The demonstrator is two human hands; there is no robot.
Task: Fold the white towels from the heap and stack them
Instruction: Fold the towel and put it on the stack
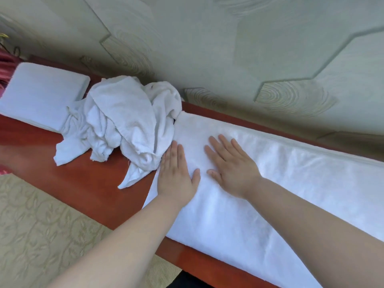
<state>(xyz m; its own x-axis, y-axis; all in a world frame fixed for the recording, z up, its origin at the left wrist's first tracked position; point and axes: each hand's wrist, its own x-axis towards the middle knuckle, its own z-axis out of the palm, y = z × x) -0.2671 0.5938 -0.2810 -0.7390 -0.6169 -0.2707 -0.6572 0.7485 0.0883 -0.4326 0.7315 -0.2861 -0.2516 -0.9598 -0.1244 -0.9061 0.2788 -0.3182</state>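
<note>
Pressing palms down on the long white terry towel [270, 183], my left hand [176, 179] and my right hand [230, 167] lay side by side, thumbs nearly meeting. Both hands were released, fingers straight, grasping nothing. The left hand's fingers were held together at the towel's left end, their tips touching the edge of the crumpled heap of white towels [120, 123]. The right hand's fingers were slightly spread, further in on the same towel.

The long towel lay stretched lengthwise along the glossy reddish-brown wooden bench [87, 183]. Its far long edge ran close to the wall, and its left end met the heap. A strip of bare bench showed along its near edge.

The heap sat in the middle of the bench, with loose corners trailing toward the near edge. Just beside it, at the bench's far left end, stood the neat rectangular stack of folded white towels [41, 94].

Behind the bench rose a pale wall of hexagonal ring-textured panels [228, 48]. Below the bench lay a beige leaf-patterned carpet [41, 225].
</note>
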